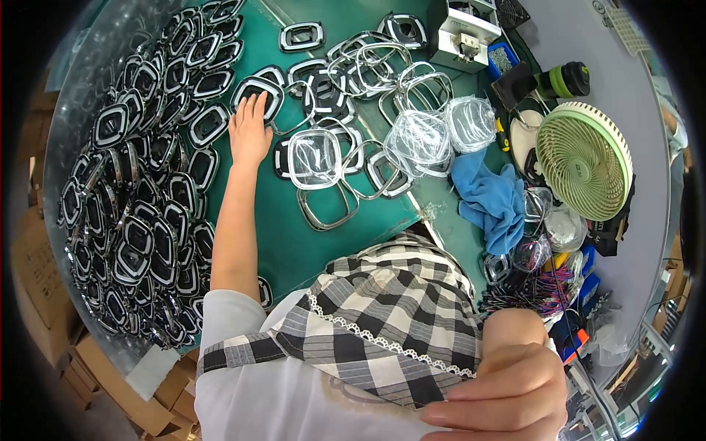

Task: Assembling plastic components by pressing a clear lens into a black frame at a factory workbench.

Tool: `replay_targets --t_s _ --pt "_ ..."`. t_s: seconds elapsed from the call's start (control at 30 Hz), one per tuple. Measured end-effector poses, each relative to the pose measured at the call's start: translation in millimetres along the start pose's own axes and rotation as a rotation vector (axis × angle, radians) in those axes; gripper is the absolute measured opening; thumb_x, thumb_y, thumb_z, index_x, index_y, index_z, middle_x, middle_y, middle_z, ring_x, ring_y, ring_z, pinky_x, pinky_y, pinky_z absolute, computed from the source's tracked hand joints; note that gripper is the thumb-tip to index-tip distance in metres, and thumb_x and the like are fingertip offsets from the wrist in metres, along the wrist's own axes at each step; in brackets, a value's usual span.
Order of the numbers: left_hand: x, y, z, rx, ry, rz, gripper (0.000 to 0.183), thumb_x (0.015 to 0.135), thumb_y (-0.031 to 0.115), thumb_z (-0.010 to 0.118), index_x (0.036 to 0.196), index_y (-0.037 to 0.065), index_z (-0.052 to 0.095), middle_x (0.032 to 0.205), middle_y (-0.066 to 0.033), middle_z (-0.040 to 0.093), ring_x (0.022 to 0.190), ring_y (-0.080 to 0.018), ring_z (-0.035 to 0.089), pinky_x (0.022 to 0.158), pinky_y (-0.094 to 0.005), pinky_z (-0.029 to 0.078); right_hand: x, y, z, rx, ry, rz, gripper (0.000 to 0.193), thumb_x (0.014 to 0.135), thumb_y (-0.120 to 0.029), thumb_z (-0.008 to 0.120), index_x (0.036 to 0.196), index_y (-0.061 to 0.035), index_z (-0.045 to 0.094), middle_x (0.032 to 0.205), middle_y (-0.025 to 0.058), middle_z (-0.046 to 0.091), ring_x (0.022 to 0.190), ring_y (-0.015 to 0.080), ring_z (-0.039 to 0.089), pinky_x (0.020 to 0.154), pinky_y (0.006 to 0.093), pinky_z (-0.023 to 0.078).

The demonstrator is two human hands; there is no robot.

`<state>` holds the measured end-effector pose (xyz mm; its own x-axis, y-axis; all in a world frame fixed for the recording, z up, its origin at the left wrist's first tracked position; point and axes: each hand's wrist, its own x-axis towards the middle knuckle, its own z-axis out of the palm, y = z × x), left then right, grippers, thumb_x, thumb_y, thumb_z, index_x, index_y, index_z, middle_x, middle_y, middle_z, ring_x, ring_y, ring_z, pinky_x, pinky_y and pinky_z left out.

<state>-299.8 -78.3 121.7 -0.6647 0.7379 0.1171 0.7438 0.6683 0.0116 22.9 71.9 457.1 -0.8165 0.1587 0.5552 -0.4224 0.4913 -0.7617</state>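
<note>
My left hand (251,136) reaches forward over the green mat. Its fingers are stretched out, and their tips lie on the near edge of a rounded-square black frame (273,94) with a whitish inner ring. I cannot see the thumb closing on it. Beside that frame, a thin silver ring (308,110) lies over other black frames. My right hand (507,386) is raised at the lower right, very close to the camera. Its fingers are loosely bent and slightly apart, with nothing visible in them. The palm side is hidden.
A large heap of black frames (136,250) fills the left side. Clear plastic covers (314,158) and wrapped stacks (418,138) lie mid-table. A blue cloth (493,198), green fan (585,160), bundled wires (526,290) and a metal fixture (463,33) stand at the right.
</note>
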Motion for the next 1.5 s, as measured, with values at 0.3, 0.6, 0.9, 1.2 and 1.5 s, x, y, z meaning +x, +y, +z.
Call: replay_targets --t_s 0.3,0.6,0.9,1.2,1.5 --pt "65.7 -28.7 -4.1 0.054 0.269 -0.047 0.068 0.081 0.034 0.064 0.136 0.01 0.034 0.107 -0.0083 0.058 0.106 -0.0244 0.051 0.092 -0.0423 0.036 -17.7 40.4 8.3 0.088 0.012 -0.293 0.008 0.08 -0.003 0.059 0.087 0.0004 0.061 0.085 0.0164 0.065 0.067 0.0247 0.065 0.061 0.0319 0.054" --pt "149.5 -120.7 -26.0 0.406 0.347 -0.399 0.058 0.081 0.025 0.062 0.133 0.016 0.037 0.127 -0.0085 0.047 0.123 -0.0228 0.04 0.094 -0.0461 0.037 -38.9 72.0 13.7 -0.146 -0.021 0.062 0.022 0.065 0.004 0.063 0.087 0.0038 0.066 0.078 0.0148 0.065 0.061 0.0192 0.063 0.051 0.0259 0.051" --pt "38.8 35.7 -11.2 -0.502 -0.36 -0.015 0.042 0.081 0.047 0.059 0.078 0.005 0.059 0.075 -0.0124 0.062 0.074 -0.0283 0.061 0.065 -0.0393 0.046 -63.6 102.7 27.2 -0.178 -0.004 0.447 0.025 0.068 0.011 0.06 0.091 0.0023 0.064 0.074 0.0115 0.064 0.061 0.0239 0.063 0.053 0.0307 0.049" --pt "-6.0 72.6 -39.1 -0.635 0.078 -0.028 0.024 0.088 0.031 0.056 0.085 0.007 0.056 0.07 -0.0087 0.061 0.065 -0.0298 0.058 0.058 -0.0395 0.042 -154.9 195.1 42.5 -0.412 0.124 0.859 0.028 0.077 -0.002 0.062 0.104 -0.0033 0.06 0.096 0.0148 0.062 0.088 0.0311 0.062 0.075 0.0363 0.05" --pt "-42.2 124.6 -63.5 -0.66 0.226 0.312 0.014 0.084 0.019 0.062 0.089 0.006 0.059 0.075 -0.0051 0.061 0.064 -0.0249 0.057 0.06 -0.0334 0.042 -125.1 280.0 40.1 -0.877 -0.113 0.628 0.07 0.07 -0.01 0.07 0.133 -0.0175 0.039 0.133 0.0175 0.039 0.12 0.036 0.042 0.099 0.0446 0.035"
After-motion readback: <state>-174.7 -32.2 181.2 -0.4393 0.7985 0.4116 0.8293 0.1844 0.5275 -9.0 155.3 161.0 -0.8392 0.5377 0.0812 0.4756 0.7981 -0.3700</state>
